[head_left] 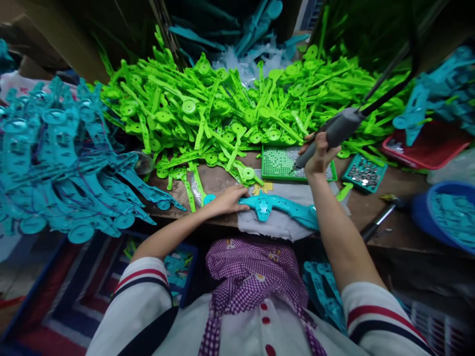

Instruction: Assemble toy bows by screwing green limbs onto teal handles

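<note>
A turquoise plastic part point(285, 203) with a raised middle piece lies across a pale cloth point(256, 225) at the bench's front edge. My left hand point(232, 199) is closed on its left end, resting low on the bench. Raised over the bench, my right hand point(319, 157) grips a grey electric screwdriver point(339, 132), whose cable runs up to the right. The bit points down at a green perforated tray point(274, 174) of small screws; whether it touches one I cannot tell. My right forearm hides the turquoise part's right end.
Bright green plastic parts point(222, 109) are heaped across the back. Bundled turquoise pieces point(55, 163) crowd the left. To the right are a small box of metal pieces point(365, 173), a red tray point(430, 153), a hammer point(378, 220) and a blue tub point(426, 217).
</note>
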Tool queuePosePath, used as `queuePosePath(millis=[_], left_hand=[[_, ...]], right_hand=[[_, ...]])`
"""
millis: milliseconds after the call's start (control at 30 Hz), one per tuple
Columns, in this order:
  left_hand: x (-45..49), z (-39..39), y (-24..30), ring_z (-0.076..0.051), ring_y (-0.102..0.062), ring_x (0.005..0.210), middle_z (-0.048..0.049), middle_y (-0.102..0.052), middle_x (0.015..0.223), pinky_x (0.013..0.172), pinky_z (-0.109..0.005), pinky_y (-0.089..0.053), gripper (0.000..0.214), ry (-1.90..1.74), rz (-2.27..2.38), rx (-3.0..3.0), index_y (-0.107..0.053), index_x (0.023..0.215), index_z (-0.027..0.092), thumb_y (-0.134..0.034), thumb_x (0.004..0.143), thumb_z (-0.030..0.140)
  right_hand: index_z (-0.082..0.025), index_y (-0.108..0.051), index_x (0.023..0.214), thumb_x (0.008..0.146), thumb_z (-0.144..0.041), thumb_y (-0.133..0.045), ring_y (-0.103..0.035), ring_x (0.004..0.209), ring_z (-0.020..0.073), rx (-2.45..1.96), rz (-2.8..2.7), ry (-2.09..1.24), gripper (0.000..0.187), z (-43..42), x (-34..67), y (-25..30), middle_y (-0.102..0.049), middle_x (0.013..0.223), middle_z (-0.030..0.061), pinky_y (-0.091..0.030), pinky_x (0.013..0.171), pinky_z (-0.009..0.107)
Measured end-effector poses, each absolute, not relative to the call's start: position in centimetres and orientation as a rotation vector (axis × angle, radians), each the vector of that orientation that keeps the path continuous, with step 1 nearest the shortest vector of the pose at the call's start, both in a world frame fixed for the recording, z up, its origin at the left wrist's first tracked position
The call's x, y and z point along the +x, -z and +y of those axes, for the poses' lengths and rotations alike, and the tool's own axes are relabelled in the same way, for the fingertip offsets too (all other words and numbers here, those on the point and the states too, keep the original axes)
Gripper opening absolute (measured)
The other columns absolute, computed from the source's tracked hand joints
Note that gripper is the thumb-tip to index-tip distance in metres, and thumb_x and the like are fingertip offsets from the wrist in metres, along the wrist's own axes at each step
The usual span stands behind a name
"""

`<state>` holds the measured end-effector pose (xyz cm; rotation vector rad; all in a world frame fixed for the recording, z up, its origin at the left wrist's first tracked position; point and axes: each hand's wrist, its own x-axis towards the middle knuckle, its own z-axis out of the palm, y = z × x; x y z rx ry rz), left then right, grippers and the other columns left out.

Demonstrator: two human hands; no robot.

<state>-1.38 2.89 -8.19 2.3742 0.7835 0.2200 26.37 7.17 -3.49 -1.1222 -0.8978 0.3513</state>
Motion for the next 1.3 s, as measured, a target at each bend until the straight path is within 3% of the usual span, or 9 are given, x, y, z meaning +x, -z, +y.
queuePosePath(millis=[467, 733, 1300], left_hand=[[-1.3, 2.8, 7.8, -0.026, -0.062, 0.095, -0.0091, -0.064, 0.102, 0.083, -0.04, -0.053, 0.027, -0.202, 0.78, 2.35, -0.062, 0.099, 0.019, -0.076, 0.08, 0.032], [-1.3, 2.8, 7.1, -0.027, -0.06, 0.101, -0.0091, -0.062, 0.106, 0.089, -0.042, -0.05, 0.03, -0.133, 0.792, 2.295, -0.06, 0.102, 0.019, -0.074, 0.082, 0.036], [-1.1, 2.7, 6.7, -0.028, -0.06, 0.103, -0.0087, -0.063, 0.105, 0.091, -0.045, -0.051, 0.029, -0.097, 0.82, 2.283, -0.061, 0.102, 0.019, -0.075, 0.081, 0.033]], right_hand=[[-0.027, -0.053, 0.069, 0.08, -0.069, -0.06, -0.051, 0.04, 0.0142, -1.098, -0.829, -0.346, 0.044, 7.6, 27.1, 5.0, -0.056, 0.063, -0.0012, -0.039, 0.038, 0.032], [-0.026, -0.053, 0.074, 0.08, -0.075, -0.054, -0.055, 0.045, 0.0156, -1.119, -0.857, -0.417, 0.049, 7.5, 27.5, 5.4, -0.053, 0.063, -0.0011, -0.042, 0.041, 0.032], [-0.025, -0.054, 0.071, 0.079, -0.067, -0.06, -0.053, 0.044, 0.0148, -1.131, -0.818, -0.423, 0.043, 6.9, 26.6, 4.7, -0.054, 0.061, -0.0016, -0.039, 0.044, 0.032]])
